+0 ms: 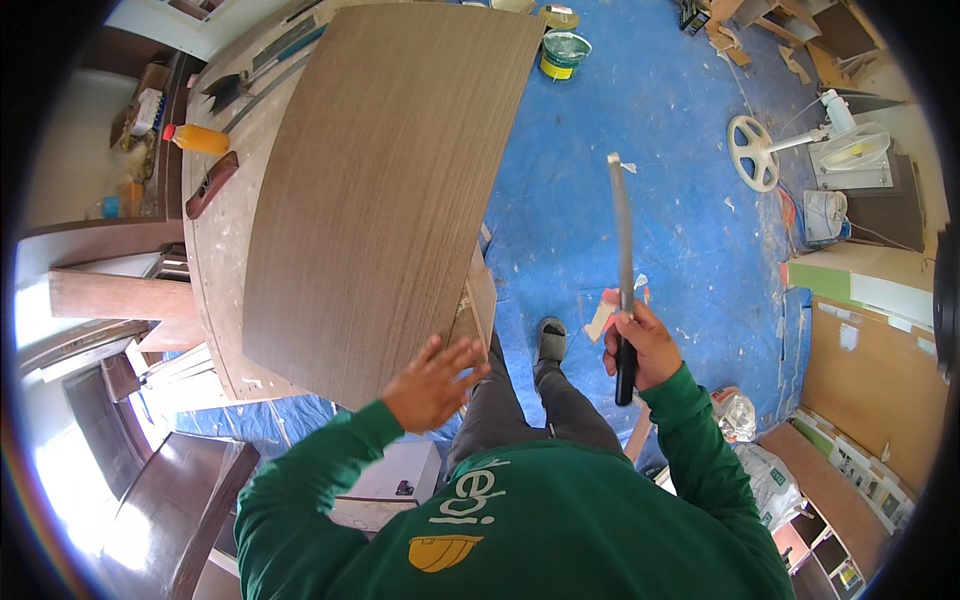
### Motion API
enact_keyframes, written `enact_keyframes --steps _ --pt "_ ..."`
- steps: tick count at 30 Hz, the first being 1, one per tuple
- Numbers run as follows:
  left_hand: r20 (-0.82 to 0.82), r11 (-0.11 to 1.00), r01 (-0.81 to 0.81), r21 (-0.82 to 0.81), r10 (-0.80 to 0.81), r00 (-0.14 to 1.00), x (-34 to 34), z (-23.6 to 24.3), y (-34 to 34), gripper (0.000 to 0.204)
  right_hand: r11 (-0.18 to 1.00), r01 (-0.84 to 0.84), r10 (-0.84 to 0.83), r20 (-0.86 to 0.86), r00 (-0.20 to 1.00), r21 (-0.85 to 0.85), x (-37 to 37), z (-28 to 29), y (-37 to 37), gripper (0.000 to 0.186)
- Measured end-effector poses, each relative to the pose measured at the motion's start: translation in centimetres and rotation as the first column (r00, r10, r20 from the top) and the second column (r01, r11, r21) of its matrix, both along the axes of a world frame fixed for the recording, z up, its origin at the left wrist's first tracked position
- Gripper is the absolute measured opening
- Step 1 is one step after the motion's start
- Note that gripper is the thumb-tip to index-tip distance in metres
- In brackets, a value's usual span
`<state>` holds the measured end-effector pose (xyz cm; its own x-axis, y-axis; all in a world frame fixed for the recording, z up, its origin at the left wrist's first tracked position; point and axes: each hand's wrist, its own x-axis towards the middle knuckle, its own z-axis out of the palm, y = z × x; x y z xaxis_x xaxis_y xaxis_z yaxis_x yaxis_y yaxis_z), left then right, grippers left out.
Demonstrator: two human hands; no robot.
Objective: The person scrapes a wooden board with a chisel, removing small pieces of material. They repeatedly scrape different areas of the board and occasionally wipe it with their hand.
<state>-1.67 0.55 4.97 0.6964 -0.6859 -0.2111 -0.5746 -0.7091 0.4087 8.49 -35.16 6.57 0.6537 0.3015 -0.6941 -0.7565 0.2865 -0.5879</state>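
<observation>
My right hand [644, 346] is closed round the black handle of a long, narrow metal file [625, 240], held upright over the floor, its far end pointing away from me. To the left lies a large brown wood-grain board [390, 190] on a pale workbench [222, 275]. My left hand [436, 384], fingers spread, is at the board's near right corner and holds nothing. Whether its palm touches the board I cannot tell.
On the bench's left side are an orange bottle [198, 139] with a red cap and a wooden hand plane [212, 186]. A green tub [565, 56] stands beyond on the blue floor sheet [570, 190]. A white pedestal fan [850, 150] stands at the right.
</observation>
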Motion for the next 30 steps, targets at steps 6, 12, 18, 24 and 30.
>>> enact_keyframes --steps 6,12,18,24,30 --pt "-0.107 0.755 -0.322 -0.572 0.32 0.941 3.0 -0.4 -7.2 0.014 0.963 -0.198 0.188 -0.067 0.98 -0.181 -1.2 0.9 1.3 0.013" --pt "0.24 0.925 -0.106 -0.364 0.203 0.949 10.1 -3.8 -14.4 0.054 0.925 -0.351 0.325 -0.176 0.929 -0.143 -2.0 2.5 -0.7 0.015" --pt "-0.357 0.719 -0.681 -0.138 0.606 0.711 11.3 -5.4 -14.3 0.036 0.916 -0.185 0.208 0.028 0.978 -0.357 -2.2 4.6 -3.5 0.013" --pt "-0.158 0.586 -0.581 -0.565 0.615 0.773 12.9 -3.9 -8.9 0.013 0.842 0.089 0.174 0.423 0.889 -0.532 -1.9 2.7 -3.3 0.019" --pt "-0.231 0.057 -0.52 -0.852 0.85 0.473 24.8 -5.2 1.2 0.035 0.803 -0.174 0.331 0.183 0.926 -0.571 -2.3 -0.3 0.9 0.014"
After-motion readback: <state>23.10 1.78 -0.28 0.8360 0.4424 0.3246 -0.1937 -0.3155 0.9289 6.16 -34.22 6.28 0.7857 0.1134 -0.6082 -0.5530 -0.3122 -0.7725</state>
